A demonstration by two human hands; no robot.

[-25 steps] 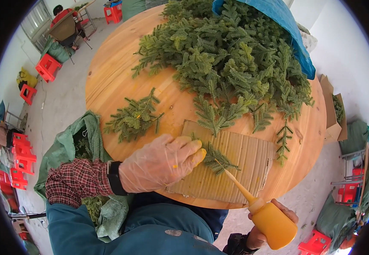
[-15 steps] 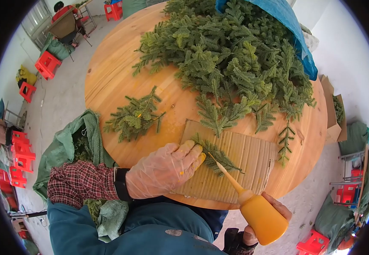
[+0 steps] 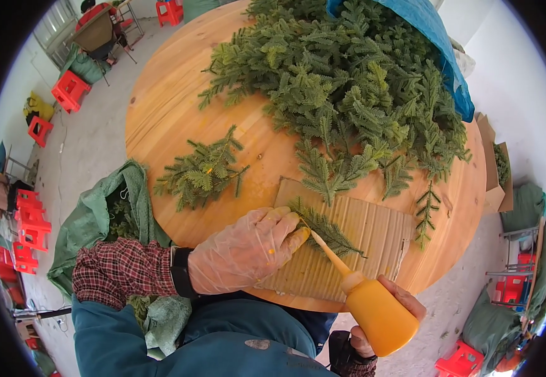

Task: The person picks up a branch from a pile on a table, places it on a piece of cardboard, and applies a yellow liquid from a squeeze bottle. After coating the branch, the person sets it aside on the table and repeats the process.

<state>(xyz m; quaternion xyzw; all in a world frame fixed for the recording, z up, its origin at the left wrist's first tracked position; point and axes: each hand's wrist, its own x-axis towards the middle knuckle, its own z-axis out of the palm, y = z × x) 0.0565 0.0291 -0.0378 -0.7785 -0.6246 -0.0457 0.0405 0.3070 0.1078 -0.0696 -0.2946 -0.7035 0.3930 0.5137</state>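
In the head view, the orange bottle (image 3: 383,317) had shifted up and to the left within the last second, and the tip of its long spout (image 3: 331,252) had travelled along the sprig (image 3: 336,235) toward the gloved fingertips. That suggested the tip had already passed over a good part of the stem, with only the end near the glove close to it now.

The sprig lay at a slant on the ribbed cardboard (image 3: 376,220), near the edge of the round table (image 3: 166,107). The gloved left hand (image 3: 241,251) had its grip drawn in, thumb and fingers pinching the sprig's upper-left part; exactly where they pressed was hidden. The bare right hand (image 3: 405,298) had its grip wrapped around the bottle, as wide as the bottle's body, tilting it spout-first toward the sprig.

A small bunch of cuttings (image 3: 204,169) rested left of the cardboard, and a big heap of branches (image 3: 342,94) spread beyond it, beside blue sheeting (image 3: 439,53).
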